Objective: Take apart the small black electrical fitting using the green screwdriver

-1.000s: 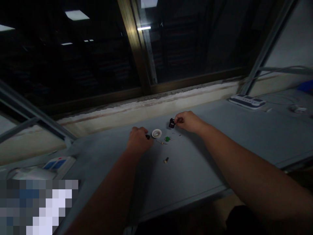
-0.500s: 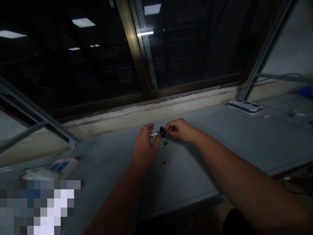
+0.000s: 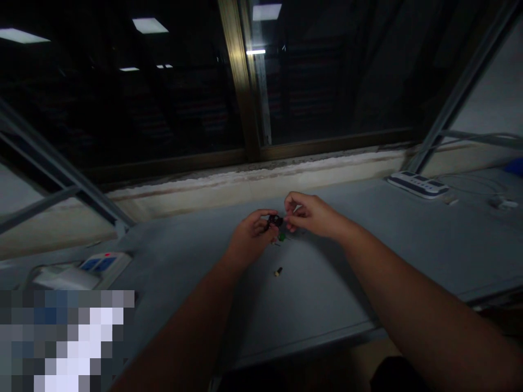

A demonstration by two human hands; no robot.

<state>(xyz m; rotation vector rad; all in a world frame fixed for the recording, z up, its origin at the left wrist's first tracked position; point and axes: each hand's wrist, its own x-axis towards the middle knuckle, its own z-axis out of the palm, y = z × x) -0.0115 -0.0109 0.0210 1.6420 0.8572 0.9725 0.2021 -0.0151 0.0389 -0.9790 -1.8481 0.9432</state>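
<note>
My left hand (image 3: pixel 254 235) is closed around a small black part (image 3: pixel 275 220), held between thumb and fingers just above the table. The part has an irregular outline and its kind is too small to tell. Close beside its right end, the fingertips of my right hand (image 3: pixel 307 214) are pinched together; whatever they hold is hidden. Under the hands lies a small green piece (image 3: pixel 281 237) with a thin tail. Nearer to me rests a short black and yellowish piece (image 3: pixel 278 271).
A grey table (image 3: pixel 327 305) runs below a dark window with a brass-coloured frame. On the right stands a white power strip (image 3: pixel 417 184) with cables beyond it. Another socket block (image 3: pixel 107 265) with a red light sits at left. Metal posts rise on both sides.
My left fingers have closed over the black part, and the white ring-like thing seen there earlier no longer shows. The right hand stays close beside it. The view has shifted slightly.
</note>
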